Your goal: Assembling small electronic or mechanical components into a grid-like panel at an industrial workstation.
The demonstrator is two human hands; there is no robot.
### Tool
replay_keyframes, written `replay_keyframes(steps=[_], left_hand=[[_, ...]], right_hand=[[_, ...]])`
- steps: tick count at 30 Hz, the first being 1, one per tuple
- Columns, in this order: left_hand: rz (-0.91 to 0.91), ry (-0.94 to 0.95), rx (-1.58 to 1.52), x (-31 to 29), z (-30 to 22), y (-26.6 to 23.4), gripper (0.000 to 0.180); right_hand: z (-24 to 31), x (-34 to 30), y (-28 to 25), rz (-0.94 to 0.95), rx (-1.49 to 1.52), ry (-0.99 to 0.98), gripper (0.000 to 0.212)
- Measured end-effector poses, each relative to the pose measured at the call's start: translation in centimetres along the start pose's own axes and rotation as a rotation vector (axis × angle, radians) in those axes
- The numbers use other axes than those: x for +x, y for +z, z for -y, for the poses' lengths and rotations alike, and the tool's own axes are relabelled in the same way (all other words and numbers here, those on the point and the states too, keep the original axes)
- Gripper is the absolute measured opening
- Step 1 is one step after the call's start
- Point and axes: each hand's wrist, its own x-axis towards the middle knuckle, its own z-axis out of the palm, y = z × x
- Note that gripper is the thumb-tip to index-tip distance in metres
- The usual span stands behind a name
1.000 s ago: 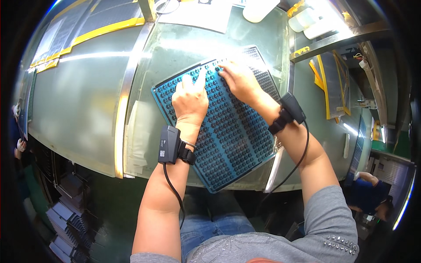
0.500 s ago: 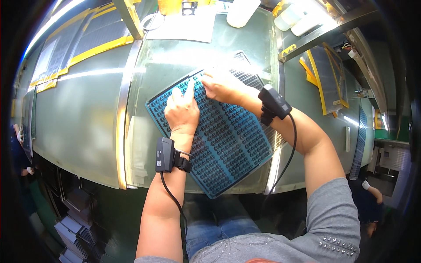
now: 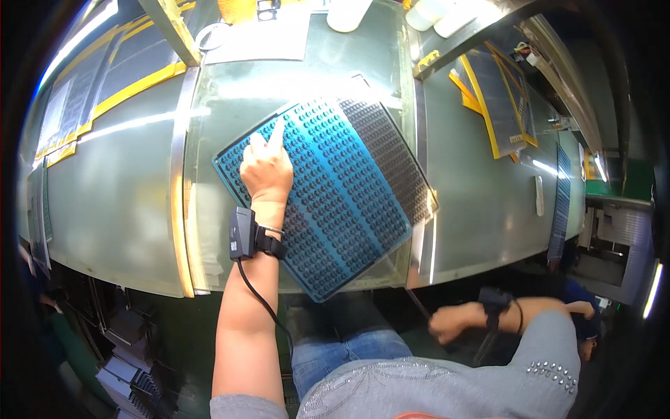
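- The person's left hand (image 3: 267, 171) rests on the upper left part of a blue rectangular panel patterned with rows of dark round shapes (image 3: 321, 195). Its index finger is straight, pointing toward the panel's upper left edge; the other fingers curl inward, and whether they pinch anything cannot be told.
- The panel lies slanted on the greenish, glossy table (image 3: 384, 49), most of it stretching to the right of the left hand and down toward the person.
- The right hand (image 3: 447, 323) is well apart from the panel, below the table's near edge and blurred; its fingers look curled, but whether they grip anything cannot be told.
- Beyond the panel's right edge shows a dark grey sheet with a fine, regular pattern (image 3: 384, 150).
- Farther out, near the table's far side, lies a flat white sheet (image 3: 269, 42), with a white cylindrical container (image 3: 347, 14) just to its right.
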Motion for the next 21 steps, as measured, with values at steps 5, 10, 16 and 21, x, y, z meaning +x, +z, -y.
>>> replay_keyframes(steps=[5,10,16,21], left_hand=[[-0.046,-0.061,0.014,-0.3,0.1,0.8,0.047],[-0.01,-0.075,-0.078,0.6,0.0,-1.4,0.04],[-0.318,0.008,-0.331,1.3,-1.1,-13.8,0.028],[0.567,-0.361,-1.553,-10.6,-6.5,-25.3,0.041]], right_hand=[[1.8,-6.0,24.1,0.543,0.639,0.385,0.045],[2.4,-7.5,19.2,-0.395,1.316,0.207,0.021],[9.7,-6.5,-2.5,-0.608,1.313,-0.515,0.022],[18.1,-3.7,-12.9,-0.576,1.123,-0.944,0.02]])
